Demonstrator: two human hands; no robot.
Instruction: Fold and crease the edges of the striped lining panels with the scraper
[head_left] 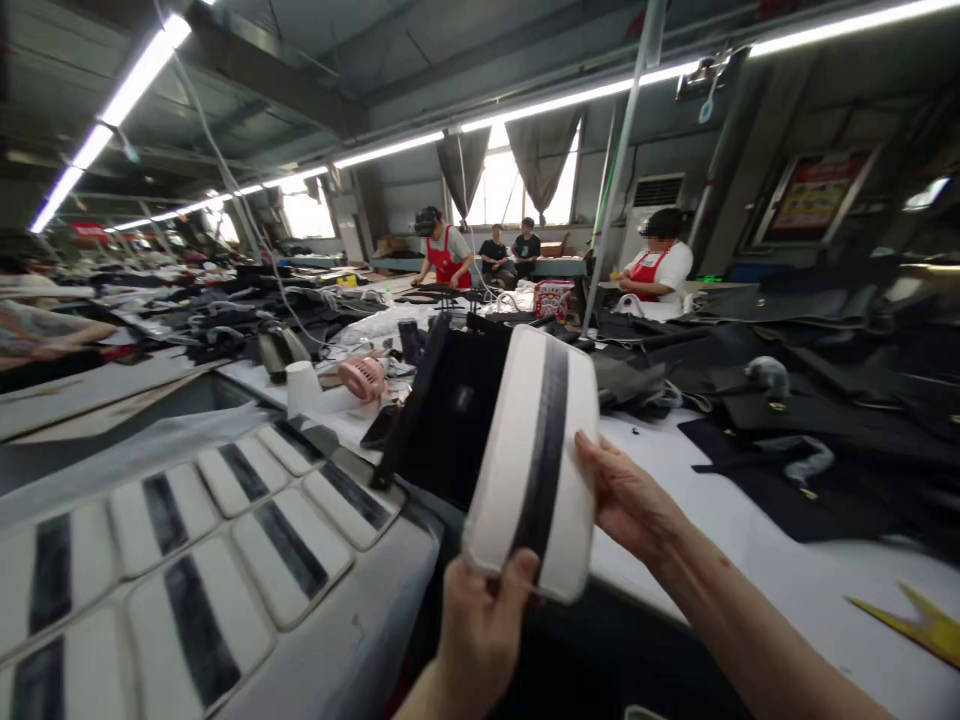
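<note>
A white rounded rectangular panel (508,450) with a dark lengthwise stripe is held up in front of me, tilted. My left hand (484,625) pinches its lower edge, thumb on the face. On the right long edge, my right hand (622,490) grips with the thumb in front; its other fingers are partly hidden behind. Behind the panel stands a black open box-like piece (454,400). Several similar striped panels (281,550) lie in rows on the grey surface (375,620) to the left.
A white cup (302,388), a pink fan (362,378) and a phone (381,427) sit beyond the panels. Black sheet pieces (810,420) cover the right table. A yellow pointed object (919,620) lies at lower right. People in red aprons (450,262) work farther back.
</note>
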